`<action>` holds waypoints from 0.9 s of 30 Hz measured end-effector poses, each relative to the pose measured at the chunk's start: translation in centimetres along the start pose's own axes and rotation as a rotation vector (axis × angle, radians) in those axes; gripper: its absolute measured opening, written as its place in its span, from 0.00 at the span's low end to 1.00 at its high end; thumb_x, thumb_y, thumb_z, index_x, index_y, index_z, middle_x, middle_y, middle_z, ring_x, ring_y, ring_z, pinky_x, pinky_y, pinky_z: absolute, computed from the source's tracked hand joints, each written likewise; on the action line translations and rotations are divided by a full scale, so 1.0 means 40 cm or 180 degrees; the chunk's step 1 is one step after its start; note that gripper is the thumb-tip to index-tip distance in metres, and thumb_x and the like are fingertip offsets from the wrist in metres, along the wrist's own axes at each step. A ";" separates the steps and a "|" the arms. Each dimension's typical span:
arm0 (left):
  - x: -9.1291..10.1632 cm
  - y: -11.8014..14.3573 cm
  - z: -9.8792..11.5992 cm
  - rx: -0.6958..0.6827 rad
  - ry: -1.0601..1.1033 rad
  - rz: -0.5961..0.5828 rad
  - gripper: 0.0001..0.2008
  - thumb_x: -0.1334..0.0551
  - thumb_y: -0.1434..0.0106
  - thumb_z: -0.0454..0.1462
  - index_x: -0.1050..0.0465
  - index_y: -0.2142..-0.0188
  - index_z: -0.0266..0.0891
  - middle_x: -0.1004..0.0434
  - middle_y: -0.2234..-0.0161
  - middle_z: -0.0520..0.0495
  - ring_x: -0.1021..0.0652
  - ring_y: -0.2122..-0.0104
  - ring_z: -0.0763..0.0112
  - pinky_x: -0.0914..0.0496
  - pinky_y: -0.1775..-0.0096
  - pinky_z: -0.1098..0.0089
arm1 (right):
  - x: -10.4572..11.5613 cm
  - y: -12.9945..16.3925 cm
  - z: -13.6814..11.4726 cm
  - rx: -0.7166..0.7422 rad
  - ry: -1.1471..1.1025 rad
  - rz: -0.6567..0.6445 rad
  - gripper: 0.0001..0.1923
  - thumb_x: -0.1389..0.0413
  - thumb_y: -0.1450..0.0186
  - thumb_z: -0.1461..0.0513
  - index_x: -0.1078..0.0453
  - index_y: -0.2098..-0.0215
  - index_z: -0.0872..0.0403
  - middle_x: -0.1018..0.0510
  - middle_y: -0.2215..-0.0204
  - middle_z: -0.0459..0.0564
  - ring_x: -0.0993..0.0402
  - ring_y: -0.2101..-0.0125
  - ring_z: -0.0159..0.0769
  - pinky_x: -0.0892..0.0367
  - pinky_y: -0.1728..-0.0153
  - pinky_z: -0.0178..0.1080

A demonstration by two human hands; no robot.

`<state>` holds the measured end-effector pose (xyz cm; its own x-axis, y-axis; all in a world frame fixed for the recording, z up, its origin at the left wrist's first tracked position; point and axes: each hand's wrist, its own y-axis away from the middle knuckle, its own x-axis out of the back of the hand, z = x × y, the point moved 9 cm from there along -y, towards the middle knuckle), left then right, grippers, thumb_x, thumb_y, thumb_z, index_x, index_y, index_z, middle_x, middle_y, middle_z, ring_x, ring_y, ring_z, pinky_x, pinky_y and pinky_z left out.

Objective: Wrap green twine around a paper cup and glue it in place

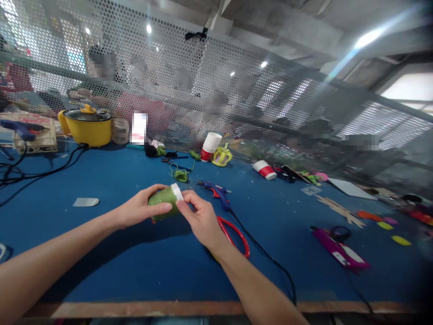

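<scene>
Between my two hands is a paper cup (pixel 165 201) wrapped in green yarn, lying tilted with its white rim toward the right. My left hand (pixel 144 207) wraps round the yarn-covered side, thumb along the front. At the white rim, my right hand (pixel 202 215) pinches with thumb and fingers; whether a yarn end is in the pinch cannot be made out. Just beyond the cup lies a loose coil of green yarn (pixel 181 175). A blue glue gun (pixel 219 195) rests right of it, and red scissors handles (pixel 246 243) show partly behind my right wrist.
A yellow electric pot (pixel 88 128) stands back left, its cable crossing the blue table (pixel 115 271). Stacked paper cups (pixel 211 143) and a tipped cup (pixel 264 170) are along the back. A purple glue gun (pixel 338 250) lies at right. Perforated metal panels (pixel 176 67) close the rear.
</scene>
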<state>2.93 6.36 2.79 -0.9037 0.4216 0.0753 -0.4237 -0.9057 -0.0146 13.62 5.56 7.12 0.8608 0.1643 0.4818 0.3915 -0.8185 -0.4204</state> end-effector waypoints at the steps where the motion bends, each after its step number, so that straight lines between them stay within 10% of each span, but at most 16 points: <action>1: 0.004 -0.001 0.001 -0.0022 -0.0073 0.0026 0.30 0.38 0.48 0.47 0.43 0.50 0.35 0.33 0.69 0.49 0.29 0.74 0.71 0.31 0.73 0.69 | -0.001 -0.001 0.001 -0.0018 -0.0011 -0.0024 0.11 0.50 0.37 0.58 0.37 0.75 0.54 0.29 0.67 0.48 0.32 0.64 0.33 0.39 0.59 0.36; 9: 0.038 -0.003 0.033 -0.0590 -0.1358 0.0382 0.29 0.37 0.49 0.47 0.40 0.51 0.39 0.31 0.57 0.45 0.30 0.60 0.62 0.35 0.58 0.63 | -0.001 -0.009 0.008 -0.0202 -0.0072 -0.0099 0.10 0.51 0.38 0.58 0.36 0.75 0.54 0.29 0.69 0.49 0.32 0.65 0.34 0.39 0.61 0.37; 14: 0.057 -0.004 0.028 -0.0528 -0.1439 0.0570 0.28 0.36 0.51 0.49 0.41 0.56 0.37 0.31 0.64 0.48 0.30 0.67 0.67 0.34 0.67 0.68 | -0.005 -0.008 0.008 -0.0185 0.0010 -0.0157 0.08 0.49 0.39 0.59 0.34 0.72 0.54 0.29 0.68 0.49 0.32 0.64 0.35 0.39 0.60 0.37; 27: 0.053 -0.018 -0.006 -0.0311 -0.1618 -0.0036 0.30 0.37 0.51 0.49 0.39 0.53 0.35 0.32 0.67 0.48 0.32 0.70 0.68 0.36 0.70 0.69 | 0.016 -0.012 0.053 -0.0584 0.0069 0.0115 0.09 0.48 0.41 0.59 0.35 0.76 0.55 0.32 0.79 0.44 0.37 0.76 0.30 0.41 0.71 0.34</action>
<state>1.31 7.91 2.72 -0.7649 0.3342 0.5506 -0.4591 -0.8825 -0.1022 14.68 7.20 6.01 0.8652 0.1226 0.4863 0.2929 -0.9106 -0.2914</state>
